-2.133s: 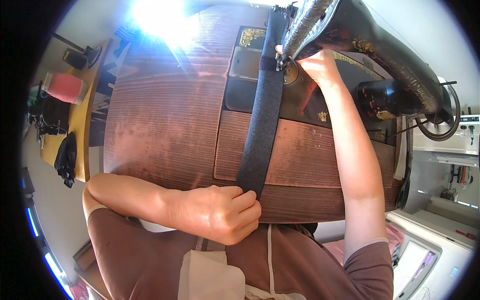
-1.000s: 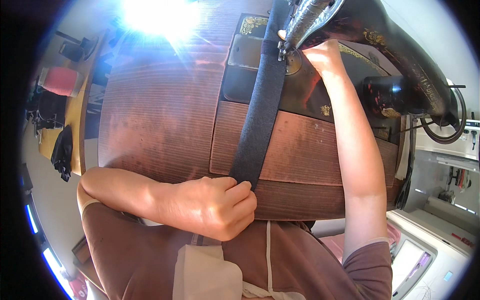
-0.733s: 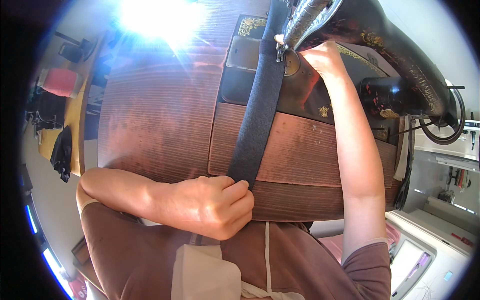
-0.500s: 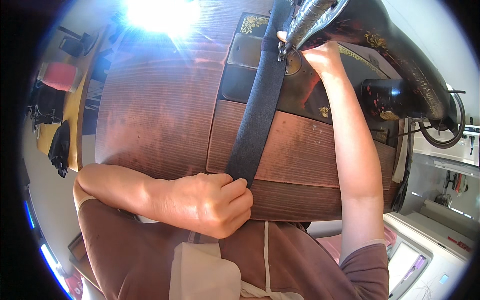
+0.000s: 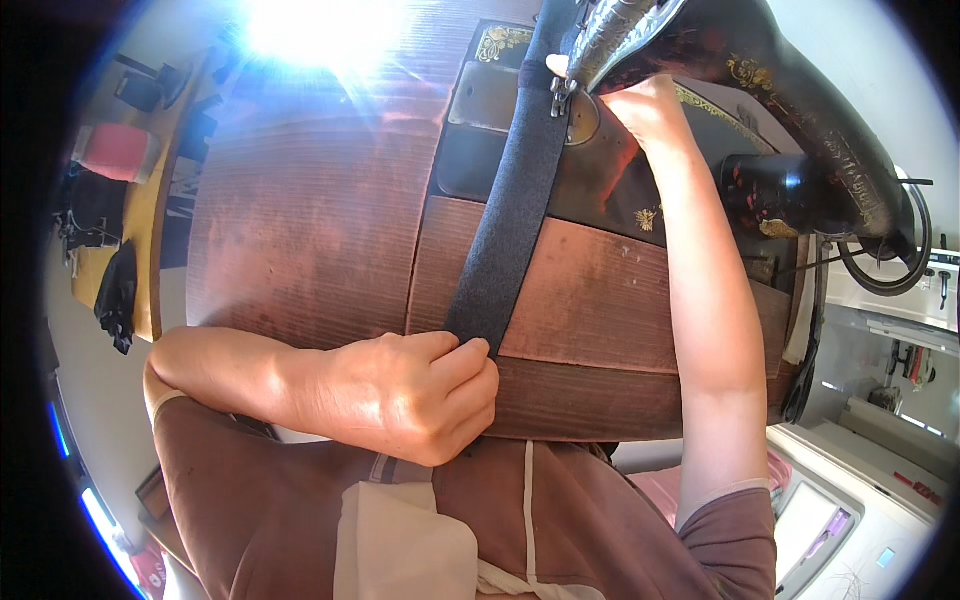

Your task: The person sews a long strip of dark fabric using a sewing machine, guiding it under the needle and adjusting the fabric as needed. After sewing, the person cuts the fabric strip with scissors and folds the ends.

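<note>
A long dark strip of fabric (image 5: pixel 507 215) runs over the bed of a black sewing machine (image 5: pixel 800 100) with gold ornaments and on toward me. Its near end is in my left hand (image 5: pixel 425 400), whose fingers are curled closed around it at the table's front edge. The presser foot (image 5: pixel 562 95) stands at the strip's right side, beside a fold across it. My right hand (image 5: pixel 645 105) reaches behind the machine's head. Only one fingertip shows past it, close to the strip by the presser foot; the other fingers are hidden.
The machine is set in a brown wooden table (image 5: pixel 300 240), brightly lit at the far left. On a side table at left stand a red thread cone (image 5: pixel 115 152) and a black cloth (image 5: pixel 118 300). A handwheel (image 5: pixel 885 245) is at the right.
My left hand and the near part of the strip have shifted slightly left and away from me. My right arm stays nearly where it was, its fingertip showing a little more.
</note>
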